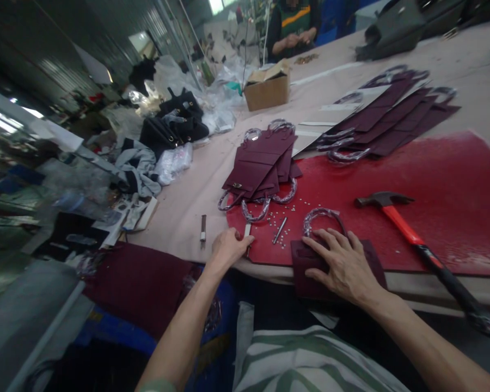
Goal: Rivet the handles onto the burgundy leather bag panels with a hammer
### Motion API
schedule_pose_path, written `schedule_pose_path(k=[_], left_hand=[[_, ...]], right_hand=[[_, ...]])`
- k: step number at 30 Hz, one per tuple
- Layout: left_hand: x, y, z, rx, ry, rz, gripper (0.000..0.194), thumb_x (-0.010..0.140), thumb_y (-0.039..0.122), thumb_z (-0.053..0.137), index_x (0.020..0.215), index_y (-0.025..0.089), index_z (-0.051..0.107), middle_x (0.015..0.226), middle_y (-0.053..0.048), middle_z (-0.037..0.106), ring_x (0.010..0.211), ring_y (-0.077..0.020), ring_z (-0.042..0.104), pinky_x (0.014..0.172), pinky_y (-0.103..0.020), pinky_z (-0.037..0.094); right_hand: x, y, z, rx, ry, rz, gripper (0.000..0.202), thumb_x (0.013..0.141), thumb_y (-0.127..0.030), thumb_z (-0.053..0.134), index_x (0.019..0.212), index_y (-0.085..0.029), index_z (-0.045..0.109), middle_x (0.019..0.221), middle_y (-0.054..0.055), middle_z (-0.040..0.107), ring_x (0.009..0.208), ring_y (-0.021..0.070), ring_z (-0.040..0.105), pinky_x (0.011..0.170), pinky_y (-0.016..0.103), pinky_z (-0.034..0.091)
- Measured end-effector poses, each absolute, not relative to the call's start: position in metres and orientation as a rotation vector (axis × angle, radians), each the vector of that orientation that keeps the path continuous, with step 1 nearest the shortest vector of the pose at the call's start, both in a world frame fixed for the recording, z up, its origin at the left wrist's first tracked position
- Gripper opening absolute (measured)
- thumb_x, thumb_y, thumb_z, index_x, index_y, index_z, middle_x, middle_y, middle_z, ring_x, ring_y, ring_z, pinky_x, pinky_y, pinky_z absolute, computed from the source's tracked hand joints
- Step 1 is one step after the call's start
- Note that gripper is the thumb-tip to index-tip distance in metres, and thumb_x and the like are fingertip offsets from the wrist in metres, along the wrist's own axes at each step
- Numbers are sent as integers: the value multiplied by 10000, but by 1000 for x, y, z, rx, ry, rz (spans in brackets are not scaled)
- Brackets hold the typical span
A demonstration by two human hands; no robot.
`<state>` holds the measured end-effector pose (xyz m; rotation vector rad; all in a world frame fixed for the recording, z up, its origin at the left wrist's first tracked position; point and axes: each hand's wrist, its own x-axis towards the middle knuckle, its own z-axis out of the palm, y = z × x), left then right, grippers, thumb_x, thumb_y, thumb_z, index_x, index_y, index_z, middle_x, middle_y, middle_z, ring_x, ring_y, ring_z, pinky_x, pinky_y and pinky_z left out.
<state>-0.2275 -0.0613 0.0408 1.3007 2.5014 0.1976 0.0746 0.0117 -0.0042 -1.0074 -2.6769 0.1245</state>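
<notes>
Red mat [436, 169] spreads toward two o'clock, past hammer [418, 245]. Left hand [230, 246], eight o'clock: fingers narrowed, apparently on small tool [247, 230]. Right hand [345, 264]: fingers wide on maroon panel [373, 258], overhanging six o'clock edge.

– Bright or dim in there?
– Dim and greyish overall, but blown out white at the windows [2, 122] on the far left and the small pane [219, 5] up top.
– Any glare?
– Pale, streaky sheen on the red mat [453, 228], mostly toward the right; tiny glints on the wrapped handle [320, 211].
– Shadows?
– Soft and faint on the worktop [179, 201], deep beneath its near edge.
– Sharp?
– Not very. Slightly soft in the middle, heavily smeared along the left side, stretched and slanted toward the edges.
</notes>
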Motion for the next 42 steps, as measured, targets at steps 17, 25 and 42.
schedule_pose_path(k=[17, 25, 42], left_hand=[[-223, -74, 42, 933, 1966, 539, 244, 682, 376, 710, 634, 177, 578, 564, -11, 587, 512, -146, 546, 521, -259, 418], [-163, -100, 39, 575, 1307, 1260, 420, 703, 450, 793, 978, 170, 644, 921, -81, 727, 806, -203, 694, 781, -375, 577], [-115, -73, -16, 1480, 1600, 1548, 142, 922, 243, 639, 1053, 195, 666, 1101, -76, 735, 1042, -189, 697, 929, -334, 569]], right_hand=[[74, 4, 7, -1059, -2657, 265, 676, 809, -480, 757, 1417, -300, 526, 1457, 100, 472, 1344, 350, 364, 1143, 605, 183], [73, 3, 8, -1088, -2662, 275, 708, 792, -504, 771, 1424, -297, 528, 1460, 108, 469, 1354, 360, 351, 1153, 589, 175], [74, 2, 12, -1086, -2660, 282, 739, 782, -549, 779, 1426, -291, 524, 1456, 113, 469, 1358, 350, 346, 1158, 566, 179]])
